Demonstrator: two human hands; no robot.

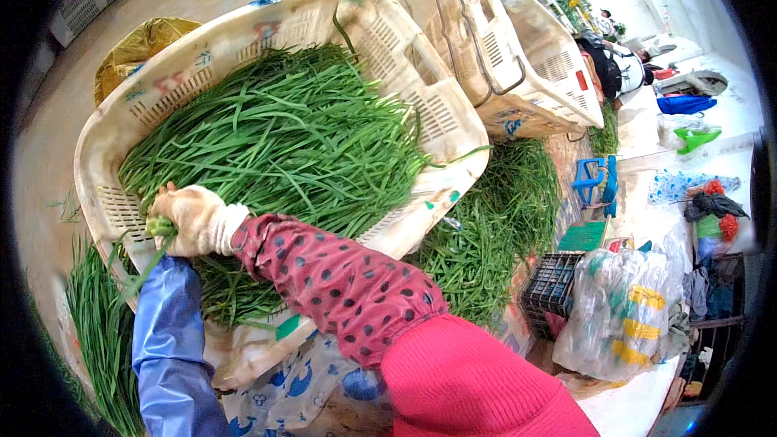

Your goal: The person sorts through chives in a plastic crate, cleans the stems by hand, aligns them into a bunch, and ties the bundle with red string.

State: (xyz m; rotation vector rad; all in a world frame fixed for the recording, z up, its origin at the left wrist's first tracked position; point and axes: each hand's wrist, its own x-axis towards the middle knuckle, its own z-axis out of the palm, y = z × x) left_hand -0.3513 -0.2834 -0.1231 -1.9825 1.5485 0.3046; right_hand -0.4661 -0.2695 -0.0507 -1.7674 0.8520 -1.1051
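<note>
Green leaves (283, 129) lie just beside gloved right fingers (171, 205).

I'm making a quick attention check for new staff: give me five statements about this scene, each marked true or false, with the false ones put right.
1. The right hand wears a pale glove. True.
2. The right sleeve is blue all over. False: its forearm is red with dark dots.
3. All the greens lie inside the front crate. False: some lie outside it too.
4. The black crate stands beside the clear bag. True.
5. The sack beside the front crate is blue. False: it is yellow.
</note>
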